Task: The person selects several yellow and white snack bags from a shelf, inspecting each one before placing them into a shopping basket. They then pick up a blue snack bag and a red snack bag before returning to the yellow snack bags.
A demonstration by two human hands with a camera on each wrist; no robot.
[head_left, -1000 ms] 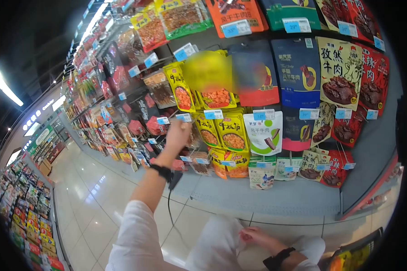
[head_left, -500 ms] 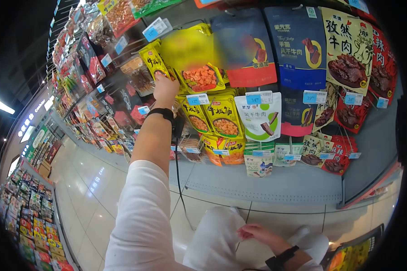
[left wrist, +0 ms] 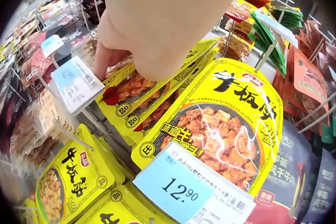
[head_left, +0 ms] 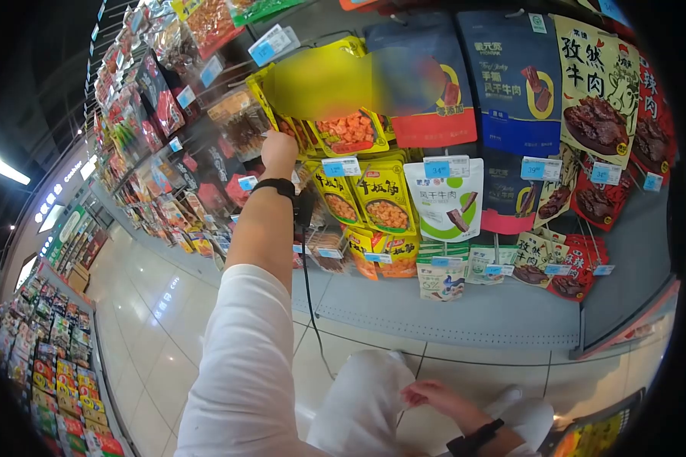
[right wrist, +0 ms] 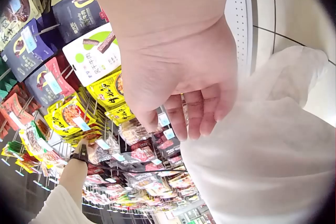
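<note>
My left hand [head_left: 278, 148] is raised to a row of yellow snack packets [head_left: 288, 128] hanging on a peg. In the left wrist view the left hand [left wrist: 142, 40] pinches the front yellow packet [left wrist: 152, 100], thumb on its face and fingers tucked behind its edge. A larger yellow packet [left wrist: 226, 129] hangs just to the right, above a 12.90 price tag [left wrist: 191, 192]. My right hand [head_left: 427, 396] hangs low beside my white trouser leg [head_left: 358, 411]. Seen from the right wrist, the right hand [right wrist: 184, 92] holds nothing and its fingers are loosely curled.
Blue, red and white meat-snack bags [head_left: 511, 84] hang to the right on the same wall. A grey perforated shelf base [head_left: 450, 320] runs below. The tiled aisle floor [head_left: 152, 320] stretches left, with another stocked shelf [head_left: 46, 365] along the far side.
My left hand rose from the lower packets to the upper yellow row and took hold of a packet there. The view tilted down slightly. The right hand stayed by my leg.
</note>
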